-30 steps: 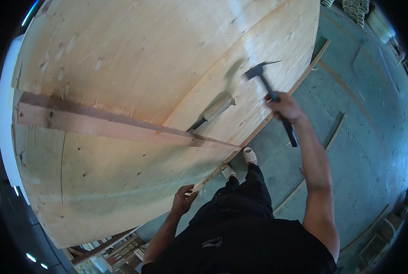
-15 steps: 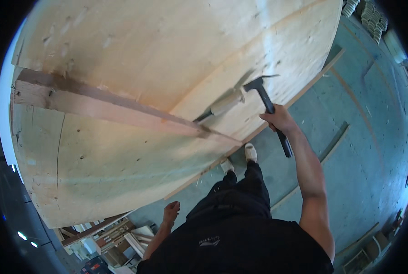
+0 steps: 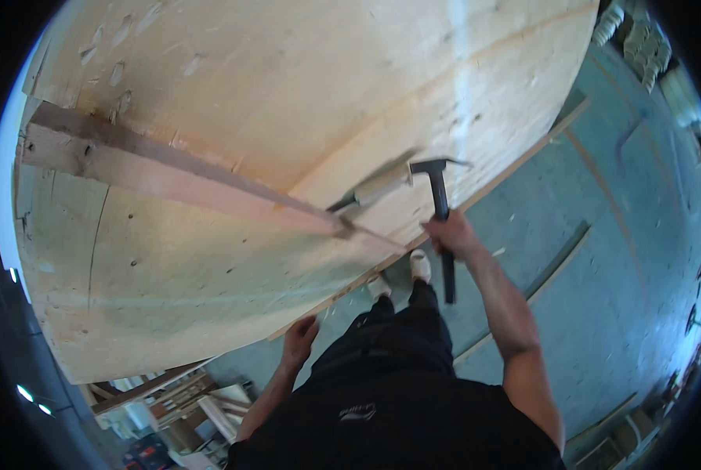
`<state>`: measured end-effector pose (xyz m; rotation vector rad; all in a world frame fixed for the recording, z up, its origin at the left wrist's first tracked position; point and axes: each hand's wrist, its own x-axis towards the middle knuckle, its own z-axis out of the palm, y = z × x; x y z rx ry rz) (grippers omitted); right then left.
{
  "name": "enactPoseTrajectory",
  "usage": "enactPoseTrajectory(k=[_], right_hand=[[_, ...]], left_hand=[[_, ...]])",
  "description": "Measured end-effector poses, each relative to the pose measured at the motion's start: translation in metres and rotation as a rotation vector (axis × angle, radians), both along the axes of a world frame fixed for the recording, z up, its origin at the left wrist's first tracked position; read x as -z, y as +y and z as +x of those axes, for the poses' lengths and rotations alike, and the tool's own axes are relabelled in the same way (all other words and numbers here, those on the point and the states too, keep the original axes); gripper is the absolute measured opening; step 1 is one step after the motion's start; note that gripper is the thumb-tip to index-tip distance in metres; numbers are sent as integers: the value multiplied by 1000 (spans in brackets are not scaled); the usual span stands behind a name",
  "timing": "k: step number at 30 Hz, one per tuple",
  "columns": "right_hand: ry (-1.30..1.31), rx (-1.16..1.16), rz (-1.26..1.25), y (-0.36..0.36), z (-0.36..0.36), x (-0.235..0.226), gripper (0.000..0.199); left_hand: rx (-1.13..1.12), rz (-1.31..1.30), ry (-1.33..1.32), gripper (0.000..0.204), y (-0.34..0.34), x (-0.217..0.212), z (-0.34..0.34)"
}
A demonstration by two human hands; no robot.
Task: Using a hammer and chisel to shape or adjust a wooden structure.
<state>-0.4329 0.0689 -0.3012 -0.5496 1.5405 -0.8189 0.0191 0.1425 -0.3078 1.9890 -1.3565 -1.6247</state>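
My right hand [image 3: 454, 235] grips a claw hammer [image 3: 438, 193] by its black handle. The hammer's face is at the butt end of a chisel [image 3: 383, 184] with a pale handle; whether they touch I cannot tell. The chisel's dark blade points left, its tip at the upper side of a wooden batten [image 3: 186, 182] on a large plywood panel [image 3: 288, 70]. No hand is on the chisel. Empty, with loosely bent fingers and the thumb apart, my left hand [image 3: 300, 338] hangs beside the panel's lower edge.
My shoes [image 3: 420, 266] stand on the green floor [image 3: 601, 258] close to the panel's edge. Long wood strips [image 3: 558, 266] lie on the floor to the right. Stacked timber offcuts [image 3: 186, 411] and a dark toolbox [image 3: 148, 453] are at the lower left.
The hammer has swung down and left, from above the chisel's end to right at it. My left hand has risen slightly toward the panel's edge.
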Motion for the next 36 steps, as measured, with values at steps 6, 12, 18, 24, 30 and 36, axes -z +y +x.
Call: enactPoseTrajectory(k=[6,12,18,24,30,36], right_hand=[[317,122,-151,22,4,-28,25],[149,-462,-707,42,110,-84,43],[488,111,-447,-17,74,-63,35],[748,305,-534,-100,37,27,58],[-43,331,-383,-117,29,30,49],[78,146,-346,-108,0,34,31]], left_hand=[[419,-222,299,51,-65,-64,-119],[6,-402,540,36,-83,-105,-200],[-371,-814,589,31,-88,-149,-107],[-472,-1424,212,26,-158,-353,6],[-276,-1813,-251,44,-243,-491,107],[-162,-1490,-656,57,-282,-459,99]])
